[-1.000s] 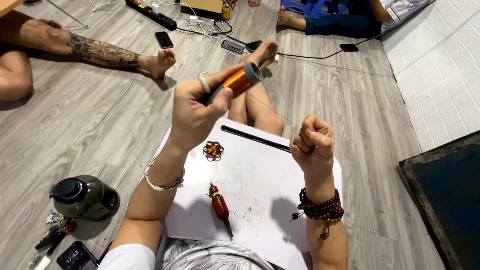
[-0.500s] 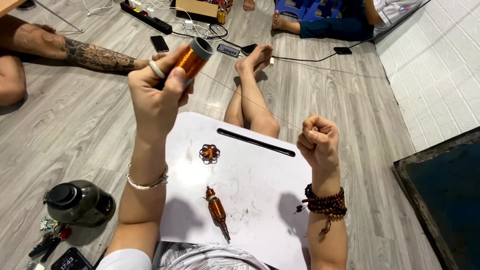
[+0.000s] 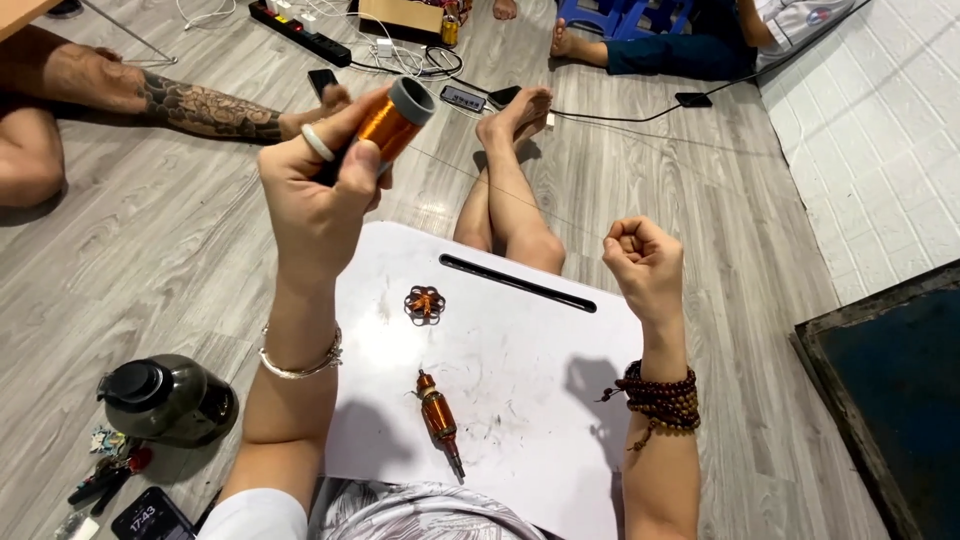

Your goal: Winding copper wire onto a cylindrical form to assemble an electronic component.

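1. Since a second ago the left hand (image 3: 318,200) has swung the copper wire spool (image 3: 385,120) up and out toward 11 o'clock; earlier it sat near the middle of the view, close to the other fist. The right hand (image 3: 645,265) has drifted a bit toward 3 o'clock, so the two are now well apart.
2. Left hand is wrapped tight around the lower end of the spool, a pale ring on one finger, and the grey cap end tilts up toward 1 o'clock.
3. Right hand is balled into a closed fist at about 3 o'clock from the board's centre. A very thin wire (image 3: 520,195) runs from the spool down toward that fist, so it looks pinched in there, but honestly it's too fine to see the grip itself.
4. White lap board (image 3: 560,400) sits across the person's legs. On it: a small copper flower-shaped coil (image 3: 424,303) near 12 o'clock, and a wound copper armature (image 3: 438,418) on a shaft lower down around 6 o'clock, lying flat and apart from both hands.
5. Off at 8 o'clock on the wood floor there's a dark jug (image 3: 165,398) and a phone (image 3: 150,518) just below it.
6. Other people's legs show up at 10 and 12 o'clock.
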